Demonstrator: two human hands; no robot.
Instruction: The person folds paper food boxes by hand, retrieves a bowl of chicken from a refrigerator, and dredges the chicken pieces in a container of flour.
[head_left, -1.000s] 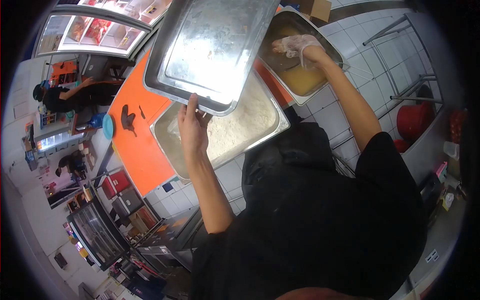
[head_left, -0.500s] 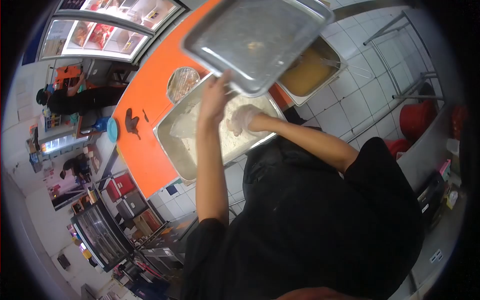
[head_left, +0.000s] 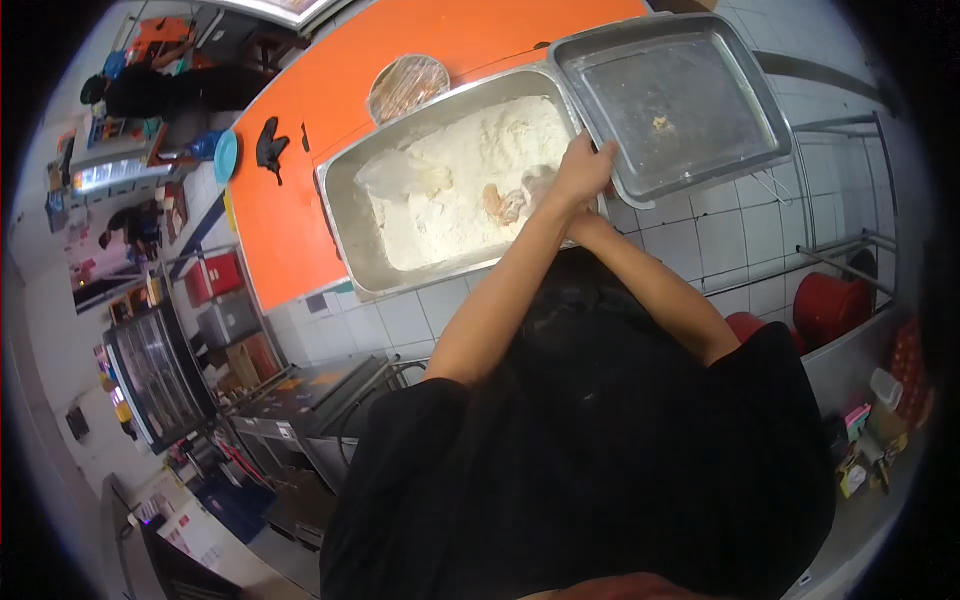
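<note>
My left hand [head_left: 583,175] is closed on the near left edge of a shallow metal tray [head_left: 690,90], which holds only a small light scrap. Crossing beneath it, my right hand [head_left: 540,187] wears a clear plastic glove and rests low in the flour [head_left: 460,150], its fingers mostly hidden behind my left wrist. Beside the gloved hand lie pinkish pieces that look like raw meat [head_left: 503,205]. The flour fills a deep steel pan [head_left: 355,225], with a clear plastic bag [head_left: 390,176] lying on its left part.
A plastic-wrapped bowl [head_left: 408,88] stands behind the pan on the orange table [head_left: 270,220]. A dark glove-like item [head_left: 270,150] and a blue bowl [head_left: 226,156] are at the left. Red buckets [head_left: 835,305] and a metal rack [head_left: 850,185] stand at right. A person [head_left: 170,90] is at the far left.
The tray has swung right and down, from over the pan's back to beside its right end, now covering the container of yellow liquid. My left hand moved right with it, over my right wrist.
</note>
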